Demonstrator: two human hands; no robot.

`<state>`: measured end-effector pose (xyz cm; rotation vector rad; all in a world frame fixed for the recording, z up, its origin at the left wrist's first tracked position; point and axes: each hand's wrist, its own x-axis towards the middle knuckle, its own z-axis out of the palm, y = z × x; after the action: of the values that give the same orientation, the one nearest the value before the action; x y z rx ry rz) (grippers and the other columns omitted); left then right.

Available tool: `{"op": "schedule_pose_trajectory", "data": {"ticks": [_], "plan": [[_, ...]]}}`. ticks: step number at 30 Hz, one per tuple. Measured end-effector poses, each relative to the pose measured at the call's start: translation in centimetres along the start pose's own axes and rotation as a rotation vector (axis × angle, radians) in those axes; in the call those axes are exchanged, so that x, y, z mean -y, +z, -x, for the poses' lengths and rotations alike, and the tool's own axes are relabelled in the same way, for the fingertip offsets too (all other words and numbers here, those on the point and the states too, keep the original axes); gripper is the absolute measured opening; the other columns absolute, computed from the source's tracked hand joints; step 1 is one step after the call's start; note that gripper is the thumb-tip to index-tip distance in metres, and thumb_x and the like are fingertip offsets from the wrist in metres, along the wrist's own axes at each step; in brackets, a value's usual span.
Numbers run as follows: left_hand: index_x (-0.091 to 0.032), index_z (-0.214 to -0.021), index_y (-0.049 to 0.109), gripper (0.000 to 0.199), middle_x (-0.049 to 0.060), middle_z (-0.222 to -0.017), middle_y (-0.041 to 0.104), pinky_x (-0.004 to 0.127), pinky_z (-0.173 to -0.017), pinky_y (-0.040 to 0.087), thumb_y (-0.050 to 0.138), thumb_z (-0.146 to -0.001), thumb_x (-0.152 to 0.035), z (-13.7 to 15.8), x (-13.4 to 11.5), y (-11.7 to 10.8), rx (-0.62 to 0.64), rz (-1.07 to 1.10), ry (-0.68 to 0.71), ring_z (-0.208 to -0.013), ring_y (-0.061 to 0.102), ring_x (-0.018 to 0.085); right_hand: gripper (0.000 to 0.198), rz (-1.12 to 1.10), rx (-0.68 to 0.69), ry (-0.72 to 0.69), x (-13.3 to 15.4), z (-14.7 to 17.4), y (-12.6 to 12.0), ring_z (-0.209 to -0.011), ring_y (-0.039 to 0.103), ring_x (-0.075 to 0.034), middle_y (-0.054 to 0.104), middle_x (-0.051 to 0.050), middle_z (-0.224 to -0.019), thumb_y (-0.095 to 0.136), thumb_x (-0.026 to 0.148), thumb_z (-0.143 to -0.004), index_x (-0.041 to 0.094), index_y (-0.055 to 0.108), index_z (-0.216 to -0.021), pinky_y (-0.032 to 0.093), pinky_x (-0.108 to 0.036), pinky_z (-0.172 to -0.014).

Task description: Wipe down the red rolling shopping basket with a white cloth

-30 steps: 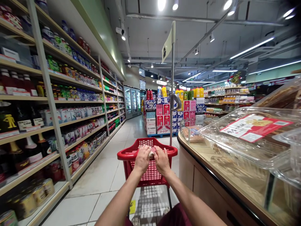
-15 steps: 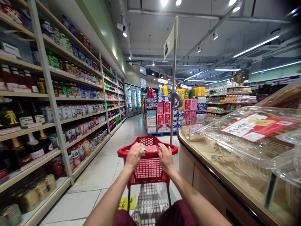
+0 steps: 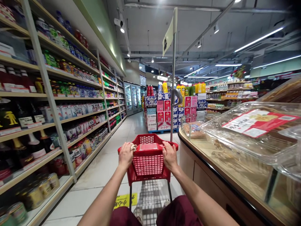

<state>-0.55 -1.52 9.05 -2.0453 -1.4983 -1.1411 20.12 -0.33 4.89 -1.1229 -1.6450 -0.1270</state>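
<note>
A red plastic shopping cart with a lattice basket stands right in front of me on dark legs. My left hand is closed over the left part of its handlebar. Beside its thumb shows a small crumpled whitish thing, which looks like a tissue. On the right part of the bar, my right hand is closed too, its fingertips hidden over the far side. The inside of the basket is mostly hidden by the bar and the back panel.
Shelves of bottles and cans line the left side. Close on the right, a wooden counter carries clear plastic food boxes. A signpost and stacked drink cartons stand ahead. A yellow floor sticker lies below the cart.
My left hand has slid left along the handlebar, and my right hand has shifted slightly right. The view has tilted down a little, and the crumpled thing has moved along with the left hand.
</note>
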Motion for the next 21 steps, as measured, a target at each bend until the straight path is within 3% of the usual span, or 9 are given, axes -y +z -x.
{"op": "schedule_pose_trajectory", "data": {"ticks": [4,6,10,12,14,16,18,21], "plan": [[-0.021,-0.105,0.057,0.03,0.004,-0.114,0.06,0.043,-0.103,0.034,0.041,-0.081,-0.019,0.0,-2.7,2.1,0.079,0.041,0.169,-0.116,0.046,0.02,0.041,-0.01,0.018,-0.063,1.2,-0.3,0.4,-0.118,0.045,-0.019,0.054,-0.008,-0.123,0.025,0.026,-0.09,0.017,0.05,-0.121,0.019,-0.047,-0.105],[-0.021,-0.108,0.056,0.031,0.003,-0.117,0.058,0.043,-0.103,0.034,0.042,-0.08,-0.018,0.0,-2.8,2.3,0.111,0.062,0.228,-0.118,0.044,0.02,0.041,-0.016,0.02,-0.07,1.3,-0.4,0.3,-0.118,0.045,-0.019,0.054,-0.008,-0.123,0.025,0.027,-0.09,0.017,0.05,-0.121,0.02,-0.046,-0.105],[-0.021,-0.099,0.06,0.031,0.005,-0.104,0.063,0.047,-0.101,0.035,0.039,-0.077,-0.012,0.2,0.8,0.0,0.001,0.034,0.033,-0.107,0.052,0.02,0.042,-0.01,-0.002,-0.009,0.1,-0.3,-0.4,-0.117,0.046,-0.02,0.055,-0.009,-0.122,0.026,0.027,-0.089,0.016,0.05,-0.121,0.021,-0.047,-0.104],[-0.02,-0.098,0.06,0.031,0.007,-0.103,0.063,0.049,-0.1,0.036,0.038,-0.077,-0.011,0.3,1.3,-0.3,-0.03,0.022,-0.005,-0.106,0.053,0.022,0.042,-0.015,0.001,0.003,-0.2,-0.1,-0.2,-0.117,0.045,-0.021,0.055,-0.009,-0.122,0.026,0.027,-0.089,0.016,0.05,-0.121,0.021,-0.048,-0.104],[-0.02,-0.099,0.059,0.03,0.005,-0.105,0.063,0.045,-0.099,0.038,0.041,-0.077,-0.013,0.2,0.0,0.6,-0.015,0.038,0.042,-0.107,0.052,0.02,0.042,-0.043,0.016,-0.013,0.2,0.0,0.3,-0.118,0.045,-0.02,0.054,-0.009,-0.123,0.026,0.027,-0.089,0.016,0.051,-0.12,0.02,-0.048,-0.105],[-0.021,-0.103,0.058,0.029,0.005,-0.112,0.06,0.044,-0.1,0.038,0.043,-0.078,-0.015,0.0,-1.6,1.8,0.037,0.07,0.174,-0.113,0.048,0.019,0.041,-0.099,0.04,-0.027,1.2,-0.2,0.6,-0.119,0.044,-0.021,0.054,-0.009,-0.123,0.029,0.027,-0.088,0.016,0.051,-0.12,0.017,-0.049,-0.105],[-0.022,-0.105,0.057,0.03,0.003,-0.114,0.06,0.042,-0.1,0.038,0.043,-0.079,-0.016,0.0,-2.0,2.1,0.069,0.055,0.21,-0.114,0.047,0.018,0.039,-0.192,0.047,0.009,2.5,-0.6,0.2,-0.118,0.044,-0.023,0.055,-0.01,-0.122,0.032,0.027,-0.086,0.015,0.054,-0.116,0.015,-0.051,-0.105],[-0.02,-0.1,0.059,0.031,0.003,-0.104,0.064,0.041,-0.098,0.04,0.039,-0.077,-0.014,0.4,0.7,0.8,0.018,-0.027,0.035,-0.104,0.054,0.018,0.032,-0.556,0.122,0.068,4.6,-0.9,-2.0,-0.113,0.048,-0.024,0.058,-0.009,-0.115,0.036,0.028,-0.086,0.018,0.059,-0.107,0.023,-0.051,-0.103]]}}
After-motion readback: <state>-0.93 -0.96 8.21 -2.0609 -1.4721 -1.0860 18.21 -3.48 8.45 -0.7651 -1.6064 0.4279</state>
